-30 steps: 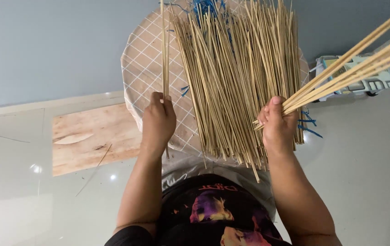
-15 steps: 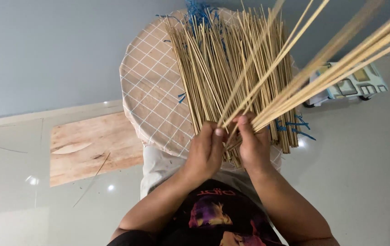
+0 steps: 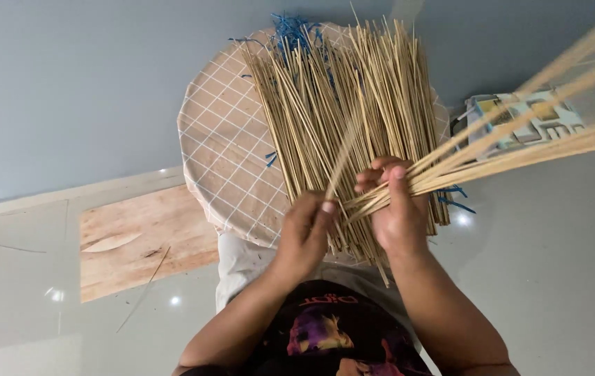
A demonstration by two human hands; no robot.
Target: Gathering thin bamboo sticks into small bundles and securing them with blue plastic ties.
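In the right hand (image 3: 396, 216), fingers clenched, sits a bundle of thin bamboo sticks (image 3: 520, 143) fanning up and away to the right, while the left hand (image 3: 308, 233) pinches a single stick (image 3: 345, 157) just beside it. Right beneath both hands lies the big pile of sticks (image 3: 343, 118) on a round checked cushion (image 3: 224, 160), blue string scraps (image 3: 290, 31) at its far end and a wooden board (image 3: 137, 237) off to the left.

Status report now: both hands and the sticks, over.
Right hand grips stick bundle. Left hand pinches one stick. Stick pile beneath. Nothing blocking.
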